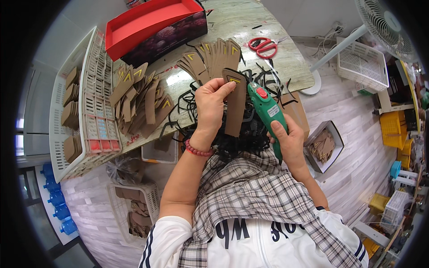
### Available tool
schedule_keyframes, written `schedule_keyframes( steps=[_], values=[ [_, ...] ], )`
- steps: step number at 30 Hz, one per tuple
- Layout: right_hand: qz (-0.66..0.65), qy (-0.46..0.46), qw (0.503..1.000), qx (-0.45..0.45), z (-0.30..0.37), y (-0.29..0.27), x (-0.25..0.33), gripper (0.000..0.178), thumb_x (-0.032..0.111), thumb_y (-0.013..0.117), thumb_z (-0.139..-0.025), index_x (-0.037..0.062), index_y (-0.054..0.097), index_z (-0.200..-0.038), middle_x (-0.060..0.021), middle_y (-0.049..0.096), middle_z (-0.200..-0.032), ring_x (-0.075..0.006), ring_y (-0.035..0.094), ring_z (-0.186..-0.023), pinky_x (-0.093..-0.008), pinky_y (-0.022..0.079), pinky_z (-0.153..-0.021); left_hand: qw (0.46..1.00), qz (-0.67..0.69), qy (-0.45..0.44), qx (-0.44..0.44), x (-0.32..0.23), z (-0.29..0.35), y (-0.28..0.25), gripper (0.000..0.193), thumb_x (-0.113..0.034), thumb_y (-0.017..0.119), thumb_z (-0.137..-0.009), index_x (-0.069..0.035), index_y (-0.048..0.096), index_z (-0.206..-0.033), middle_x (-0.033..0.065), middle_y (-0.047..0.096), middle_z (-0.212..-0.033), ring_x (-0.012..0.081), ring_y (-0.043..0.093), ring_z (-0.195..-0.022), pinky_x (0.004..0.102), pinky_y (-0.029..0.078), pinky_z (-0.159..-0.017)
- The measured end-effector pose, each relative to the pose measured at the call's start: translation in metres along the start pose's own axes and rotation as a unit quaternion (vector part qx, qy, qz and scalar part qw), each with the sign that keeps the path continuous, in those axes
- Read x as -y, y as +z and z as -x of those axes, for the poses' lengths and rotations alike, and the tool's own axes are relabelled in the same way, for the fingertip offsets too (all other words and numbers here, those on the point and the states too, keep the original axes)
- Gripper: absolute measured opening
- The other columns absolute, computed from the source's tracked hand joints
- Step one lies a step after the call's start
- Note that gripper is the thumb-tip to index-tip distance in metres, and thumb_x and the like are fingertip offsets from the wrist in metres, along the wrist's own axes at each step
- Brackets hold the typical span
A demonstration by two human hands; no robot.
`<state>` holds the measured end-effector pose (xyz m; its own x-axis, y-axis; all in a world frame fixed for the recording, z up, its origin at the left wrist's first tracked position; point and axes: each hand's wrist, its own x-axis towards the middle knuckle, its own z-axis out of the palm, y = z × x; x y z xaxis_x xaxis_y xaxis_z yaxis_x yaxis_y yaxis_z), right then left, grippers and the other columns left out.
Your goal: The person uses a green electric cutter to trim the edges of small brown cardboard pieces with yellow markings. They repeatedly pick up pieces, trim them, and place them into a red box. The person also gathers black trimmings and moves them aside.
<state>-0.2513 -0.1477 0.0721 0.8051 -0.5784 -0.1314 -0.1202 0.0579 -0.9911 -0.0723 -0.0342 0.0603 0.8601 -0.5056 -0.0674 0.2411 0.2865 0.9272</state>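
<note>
My left hand [211, 105] pinches a flat brown strip [235, 105] near its top end, beside a yellow chevron mark. A dark edge runs around the strip's upper end. My right hand [288, 140] is wrapped round a green handheld power tool [267, 107] with a red button. The tool's head is close to the strip's right edge; whether they touch I cannot tell. Thin black offcuts [237, 138] lie heaped under both hands, on my lap and the table edge. Beyond them, several like strips [210, 58] are fanned out on the table.
Left on the table is a pile of brown strips [143, 102] beside a white plastic crate [96, 154] holding more. Red-handled scissors [263, 47] lie at the back right, a red box [154, 24] at the back left. An open box of brown pieces [336, 161] and a fan [386, 27] stand right.
</note>
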Motion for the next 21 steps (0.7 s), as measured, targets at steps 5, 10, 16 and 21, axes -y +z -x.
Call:
schedule_keyframes(
  steps=[5,10,16,21],
  values=[
    [-0.001,0.007,1.000,0.007,0.002,-0.001,0.001,0.038,0.029,0.066,-0.089,-0.0017,0.060,-0.110,-0.0013,0.060,-0.077,-0.0051,0.052,-0.062,-0.0197,0.044,-0.054,0.999,-0.045,0.025,-0.009,-0.008,0.000,0.001,0.012,-0.004,0.064,-0.086,0.004,0.068,-0.093,0.0012,0.066,-0.082,0.0053,0.057,-0.071,0.0192,0.046,-0.066],
    [0.009,0.006,1.000,0.014,0.003,-0.004,-0.001,0.038,0.029,0.066,-0.089,-0.0017,0.060,-0.111,-0.0011,0.059,-0.076,-0.0049,0.051,-0.061,-0.0197,0.043,-0.054,0.995,-0.095,0.041,0.009,-0.015,-0.003,-0.001,0.013,-0.005,0.061,-0.088,0.004,0.067,-0.094,0.0001,0.066,-0.082,0.0042,0.056,-0.072,0.0192,0.045,-0.067],
    [-0.004,0.002,1.000,0.013,0.004,-0.003,-0.001,0.039,0.029,0.067,-0.089,-0.0015,0.060,-0.111,-0.0008,0.059,-0.075,-0.0047,0.051,-0.060,-0.0195,0.043,-0.054,0.981,-0.179,0.059,0.040,-0.024,-0.005,-0.003,0.014,-0.006,0.060,-0.088,0.005,0.066,-0.094,0.0001,0.065,-0.080,0.0048,0.055,-0.072,0.0205,0.045,-0.067],
    [-0.001,0.008,1.000,0.018,0.003,-0.005,0.002,0.039,0.030,0.066,-0.089,-0.0011,0.060,-0.112,-0.0007,0.059,-0.076,-0.0047,0.051,-0.061,-0.0196,0.043,-0.054,0.973,-0.214,0.056,0.072,-0.025,-0.005,-0.002,0.014,-0.006,0.061,-0.086,0.005,0.066,-0.092,0.0005,0.064,-0.077,0.0058,0.054,-0.071,0.0214,0.044,-0.066]
  ],
)
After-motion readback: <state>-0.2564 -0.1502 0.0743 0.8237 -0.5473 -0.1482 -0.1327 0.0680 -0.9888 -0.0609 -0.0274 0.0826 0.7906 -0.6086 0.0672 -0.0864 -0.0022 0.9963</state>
